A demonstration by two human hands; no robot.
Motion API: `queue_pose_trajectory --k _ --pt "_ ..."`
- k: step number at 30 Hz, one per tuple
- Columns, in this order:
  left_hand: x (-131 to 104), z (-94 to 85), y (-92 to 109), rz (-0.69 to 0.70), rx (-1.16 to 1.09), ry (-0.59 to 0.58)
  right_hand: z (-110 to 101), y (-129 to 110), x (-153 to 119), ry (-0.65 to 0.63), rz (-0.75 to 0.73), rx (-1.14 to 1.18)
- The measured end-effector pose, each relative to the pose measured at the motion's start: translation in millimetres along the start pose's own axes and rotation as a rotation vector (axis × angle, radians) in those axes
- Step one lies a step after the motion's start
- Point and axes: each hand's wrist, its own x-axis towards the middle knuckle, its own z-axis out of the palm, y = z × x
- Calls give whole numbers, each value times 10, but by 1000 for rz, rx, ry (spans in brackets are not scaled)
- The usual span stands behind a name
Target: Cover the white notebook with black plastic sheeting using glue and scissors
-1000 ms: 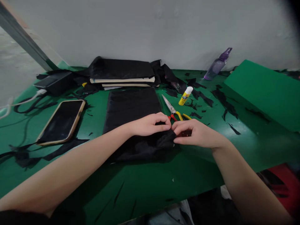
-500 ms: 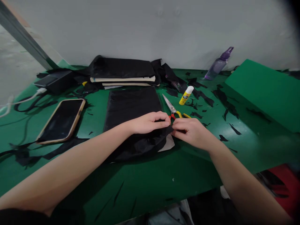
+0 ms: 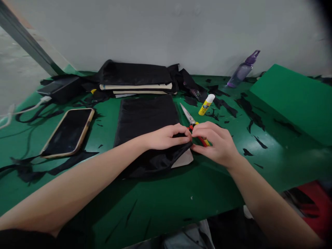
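A flat panel covered in black cloth [image 3: 147,114] lies on the green table, its near right corner showing a pale board [image 3: 183,158] under the lifted cloth. My left hand [image 3: 169,136] rests on it, thumb and fingers closed on the cloth's right edge. Facing it, my right hand [image 3: 216,141] has its fingers curled and its thumb at the same raised cloth edge; the fingertips partly hide the contact. Scissors [image 3: 191,120] with red and yellow handles lie just beyond, partly covered by my right hand. A yellow glue stick [image 3: 206,104] with a white cap is behind them.
Black-covered books or boards [image 3: 136,74] are stacked by the wall. To the left are a phone [image 3: 68,131] and a black box [image 3: 61,88] with a white cable. A purple bottle [image 3: 241,72] and a green board [image 3: 293,100] stand right. Black scraps [image 3: 250,112] are scattered around.
My right fingers have lifted and spread from the thumb, now covering more of the scissors, whose handles have shifted. The cloth edge is drawn up tighter, baring more pale board. My left hand barely moved.
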Motion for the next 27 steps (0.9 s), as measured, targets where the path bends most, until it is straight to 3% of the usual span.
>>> queue_pose_trajectory --k 5,11,16,20,24,27 --pt "2 33 -1 -4 -49 77 9 28 20 -45 -137 50" --pt "-144 -29 59 -125 166 275 47 44 -13 -123 -36 208" --pt "-519 -56 331 -270 451 187 56 40 -42 -159 74 155" --pt "-857 57 541 -344 594 118 47 6 -49 -126 144 91" --pt "-1072 249 599 -378 828 195 45 -36 -57 -84 219 41" --pt "-1137 372 568 -318 1055 248 51 -43 -65 -54 227 72"
